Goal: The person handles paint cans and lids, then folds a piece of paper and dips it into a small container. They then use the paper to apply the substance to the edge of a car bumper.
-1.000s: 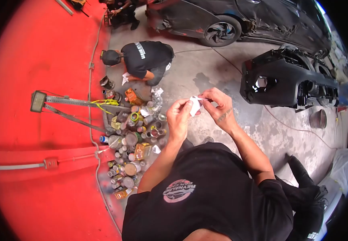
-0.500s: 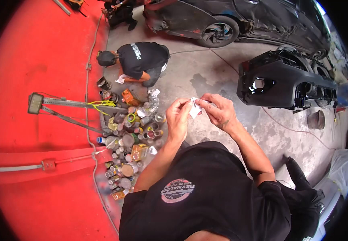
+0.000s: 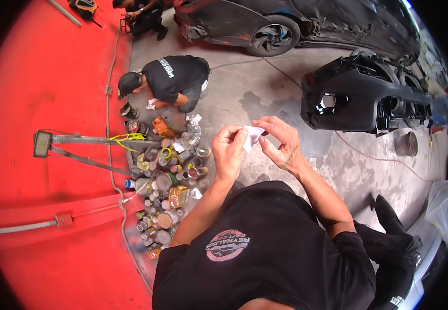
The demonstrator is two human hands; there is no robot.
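Observation:
Both of my hands are raised in front of my chest and pinch one small white piece of paper [image 3: 252, 135] between them. My left hand [image 3: 228, 150] grips its left edge with thumb and fingertips. My right hand [image 3: 279, 143] holds its right side, fingers curled over the top. Below the hands lies the grey concrete floor [image 3: 265, 98]. I wear a black shirt with a round logo.
Several paint cans and jars [image 3: 169, 181] crowd the floor along a red wall [image 3: 48, 88]. A person in black [image 3: 175, 77] crouches beyond them. A detached black bumper [image 3: 363, 98] stands right, a dark car [image 3: 296, 23] behind, a metal bucket [image 3: 405, 143] nearby.
My hands have kept working the paper, my right hand's fingers shifting over it. The view has drifted slightly, so the crouching person and the cans sit a little further left.

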